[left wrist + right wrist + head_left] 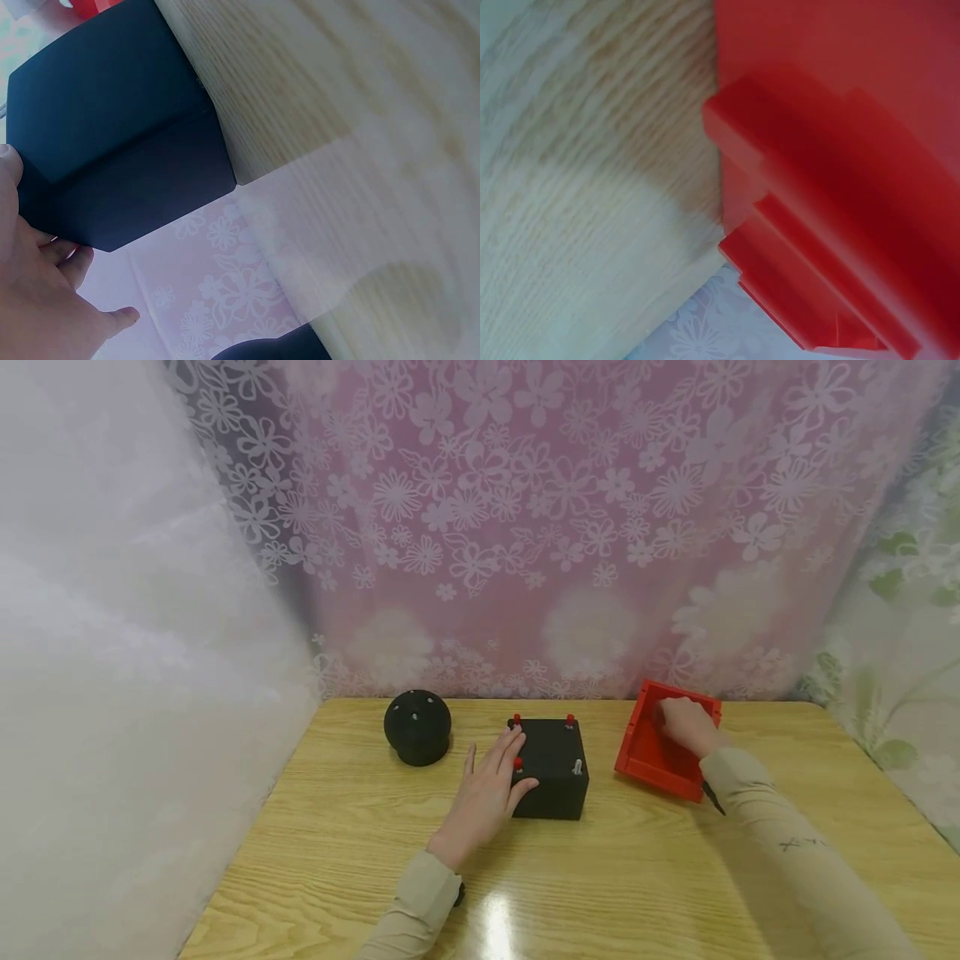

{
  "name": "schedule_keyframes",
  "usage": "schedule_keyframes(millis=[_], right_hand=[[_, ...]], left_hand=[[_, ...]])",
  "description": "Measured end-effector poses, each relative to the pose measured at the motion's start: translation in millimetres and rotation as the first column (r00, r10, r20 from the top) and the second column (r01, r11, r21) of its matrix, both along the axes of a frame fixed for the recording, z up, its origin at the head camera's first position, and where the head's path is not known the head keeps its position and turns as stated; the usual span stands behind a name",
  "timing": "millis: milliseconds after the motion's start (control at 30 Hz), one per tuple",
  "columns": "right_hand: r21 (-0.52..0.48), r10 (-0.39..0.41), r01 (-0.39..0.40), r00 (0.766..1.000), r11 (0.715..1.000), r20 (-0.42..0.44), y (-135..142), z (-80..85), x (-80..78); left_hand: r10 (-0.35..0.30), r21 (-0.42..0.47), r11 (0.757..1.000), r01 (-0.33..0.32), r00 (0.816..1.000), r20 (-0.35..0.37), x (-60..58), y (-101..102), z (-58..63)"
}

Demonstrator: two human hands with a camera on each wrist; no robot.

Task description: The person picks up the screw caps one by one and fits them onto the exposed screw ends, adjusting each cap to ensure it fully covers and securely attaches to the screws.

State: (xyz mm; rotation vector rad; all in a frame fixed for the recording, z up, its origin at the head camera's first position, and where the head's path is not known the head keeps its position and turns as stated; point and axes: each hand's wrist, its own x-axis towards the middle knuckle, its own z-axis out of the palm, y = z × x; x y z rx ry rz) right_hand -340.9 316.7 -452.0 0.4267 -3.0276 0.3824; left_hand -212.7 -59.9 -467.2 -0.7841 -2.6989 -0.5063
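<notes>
A black box [551,752] stands on the table, with red caps at three top corners and a bare silvery post [577,767] at the front right corner. My left hand [483,789] rests against the box's left side and top edge, its fingers extended and the thumb apart. In the left wrist view, fingertips touch the black box [112,112]. My right hand [686,724] reaches down into an open red bin [660,777]; its fingertips are hidden, so what they touch cannot be seen. The right wrist view shows only the red bin's wall [840,202], close up.
A round black object [417,727] with small silvery studs stands on the table left of the box. The wooden table [322,860] ends at a pink flowered curtain [480,527] behind. Pale cloth hangs at both sides.
</notes>
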Motion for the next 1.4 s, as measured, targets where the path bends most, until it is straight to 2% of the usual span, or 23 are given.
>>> schedule_keyframes(millis=[200, 433, 633, 767, 833, 900, 1033, 1133, 1400], right_hand=[[0.006, 0.0, 0.0, 1.0, 1.0, -0.003, 3.5, -7.2, -0.9], [0.0, 0.001, -0.001, 1.0, 1.0, 0.008, 2.8, -3.5, -1.2], [-0.097, -0.031, 0.038, 0.997, 0.995, 0.065, -1.1, 7.5, 2.3], [-0.214, -0.105, 0.128, 0.988, 0.969, 0.115, -1.9, 14.2, 6.1], [-0.289, -0.144, 0.187, 0.976, 0.939, 0.161, -2.3, 17.9, 8.9], [-0.376, -0.166, 0.237, 0.963, 0.896, 0.212, -3.6, 21.1, 12.3], [-0.538, -0.148, 0.285, 0.947, 0.793, 0.283, -8.3, 26.8, 20.5], [-0.62, -0.132, 0.309, 0.94, 0.721, 0.314, -11.6, 29.3, 26.4], [-0.763, -0.085, 0.284, 0.953, 0.58, 0.29, -15.9, 31.6, 40.6]], left_hand=[[-0.006, 0.006, 1.0, 0.006, 1.0, -0.003, 1.9, 1.5, 1.1], [-0.006, 0.017, 1.0, 0.006, 1.0, 0.001, 1.8, 2.0, 0.3], [0.004, 0.004, 1.0, -0.004, 1.0, 0.013, 0.3, 0.6, -0.8], [0.0, 0.005, 1.0, 0.0, 1.0, 0.01, -0.8, -0.2, -1.3], [-0.002, 0.008, 1.0, 0.002, 1.0, 0.01, -1.2, -0.4, -1.6], [0.0, 0.003, 1.0, 0.0, 1.0, 0.012, -1.3, -0.5, -1.9], [0.006, -0.004, 1.0, -0.006, 1.0, 0.011, -1.6, -0.5, -2.7], [0.009, -0.005, 1.0, -0.009, 1.0, 0.012, -1.5, -0.4, -2.9], [-0.003, 0.015, 1.0, 0.003, 1.0, -0.004, 0.2, -0.6, -0.9]])
